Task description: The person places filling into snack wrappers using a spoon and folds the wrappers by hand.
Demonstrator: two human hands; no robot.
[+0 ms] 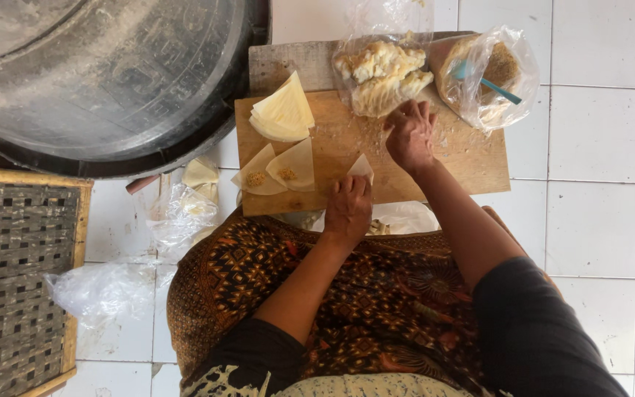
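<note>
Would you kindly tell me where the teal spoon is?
The teal spoon sits in the plastic bag at the cutting board's top right corner.

A wooden board (472, 158) on the white tiled floor (597, 213) carries wrapper stack (283, 110) and filled wrappers (277, 173)

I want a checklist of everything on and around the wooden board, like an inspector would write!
Surface: wooden board on a white tile floor.
Job's things: stack of wrappers; two wrappers with filling; one wrapper at the left hand; bag of folded pieces; bag of filling with a blue spoon.
Clutter: crumbs on the board; crumpled plastic bags on the floor.
Grippers: left hand on the wrapper; right hand beside the bag of folded pieces, fingers bent.
Cables: nothing seen.
Surroundings: large dark pan; woven tray; patterned cloth over the lap.
</note>
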